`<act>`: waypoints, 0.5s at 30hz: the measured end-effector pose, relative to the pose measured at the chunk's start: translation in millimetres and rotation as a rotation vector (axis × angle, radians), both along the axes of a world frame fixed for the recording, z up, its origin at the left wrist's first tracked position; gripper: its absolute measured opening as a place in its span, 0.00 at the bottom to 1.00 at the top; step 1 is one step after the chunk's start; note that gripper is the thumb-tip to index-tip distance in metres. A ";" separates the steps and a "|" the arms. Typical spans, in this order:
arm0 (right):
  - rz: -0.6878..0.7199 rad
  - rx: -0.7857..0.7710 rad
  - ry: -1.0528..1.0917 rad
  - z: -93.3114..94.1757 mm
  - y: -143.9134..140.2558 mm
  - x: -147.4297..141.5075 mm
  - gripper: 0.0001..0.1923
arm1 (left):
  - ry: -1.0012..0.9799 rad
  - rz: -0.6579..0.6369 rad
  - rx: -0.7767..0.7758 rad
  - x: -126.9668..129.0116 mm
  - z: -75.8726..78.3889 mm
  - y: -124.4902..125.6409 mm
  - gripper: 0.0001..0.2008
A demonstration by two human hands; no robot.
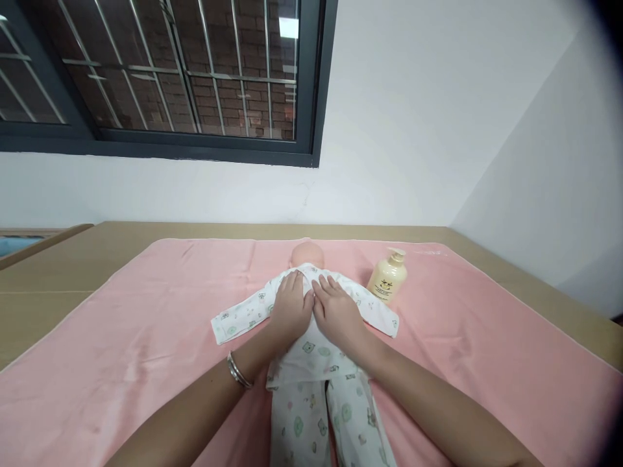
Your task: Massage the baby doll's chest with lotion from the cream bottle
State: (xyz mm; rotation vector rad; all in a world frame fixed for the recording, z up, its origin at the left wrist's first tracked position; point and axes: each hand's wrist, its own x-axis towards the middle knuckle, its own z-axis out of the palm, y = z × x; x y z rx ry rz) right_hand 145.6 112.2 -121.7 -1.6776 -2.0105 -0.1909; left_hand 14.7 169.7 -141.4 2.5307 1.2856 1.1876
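Note:
A baby doll (307, 254) in white printed pyjamas (311, 363) lies on a pink towel (146, 337), head away from me and arms spread. My left hand (291, 305) rests flat on the doll's upper body, fingers together near the left shoulder. Beside it, my right hand (335, 310) lies flat on the same spot, fingers pointing to the collar. Both palms press on the cloth and grip nothing. A silver bracelet (238, 371) circles my left wrist.
A cream pump bottle (388, 277) stands on the towel just right of the doll's sleeve. The towel covers a tan table (58, 272) set against a white wall. A barred window (160, 71) is above left.

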 end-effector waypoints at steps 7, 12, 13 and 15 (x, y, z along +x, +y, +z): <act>0.004 -0.013 0.030 1.5 -5.8 -3.3 0.23 | 0.083 -0.071 -0.069 -1.6 6.4 6.2 0.24; 0.088 -0.129 0.173 4.3 28.9 29.3 0.25 | 0.198 -0.005 0.034 2.1 9.2 -23.1 0.22; 0.107 -0.146 0.183 4.3 34.3 34.5 0.25 | 0.226 0.004 0.064 2.9 9.4 -29.6 0.21; 0.120 -0.153 0.181 3.9 40.0 39.5 0.26 | 0.276 0.010 0.100 3.8 10.8 -39.0 0.21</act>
